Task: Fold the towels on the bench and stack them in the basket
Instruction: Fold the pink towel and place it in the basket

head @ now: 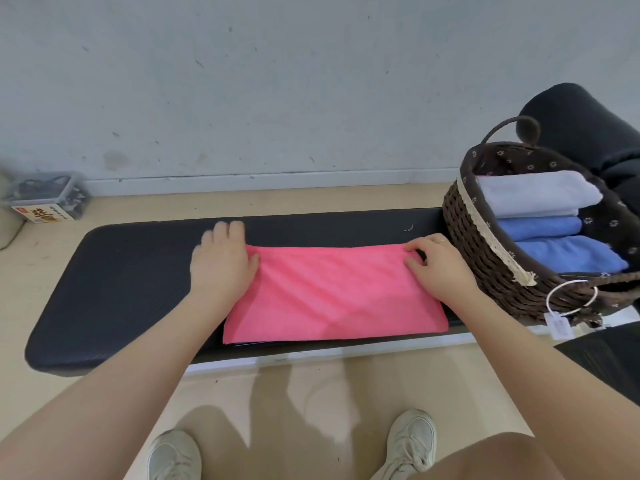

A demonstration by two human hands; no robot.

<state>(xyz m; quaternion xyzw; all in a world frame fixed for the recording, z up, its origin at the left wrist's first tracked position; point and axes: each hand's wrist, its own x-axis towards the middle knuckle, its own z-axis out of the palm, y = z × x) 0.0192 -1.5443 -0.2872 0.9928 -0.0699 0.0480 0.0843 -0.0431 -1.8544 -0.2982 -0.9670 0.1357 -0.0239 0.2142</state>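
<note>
Towel (332, 292), pink, lies flat on the black padded tabletop (114, 292) directly in front of you, folded into a long rectangle with its near edge close to the front rim and faint diagonal creases across its fuzzy pile. The tabletop is a low, rounded-corner slab with a fine-grained dark cover, standing on a beige floor (311, 393) against a scuffed grey wall (277, 81) with a pale skirting strip. Your left hand (221, 261) lies on the left short edge of the towel, fingers flat and relaxed and reaching onto the bare padding, thumb on the cloth. Your right hand (440, 265) sits at the far right corner, its fingers curled and pinching the fabric. One woven basket (485, 258) of dark brown wicker, with a cream lace band, flower-print lining, a loop handle and a hanging paper tag, stands at the right end of the tabletop, just beside the pink towel. It holds three folded towels: one pale lilac (533, 195) and two blue (568, 252). One clear plastic box (48, 199) sits on the floor by the wall at left. Two pale shoes (412, 445) show below.
</note>
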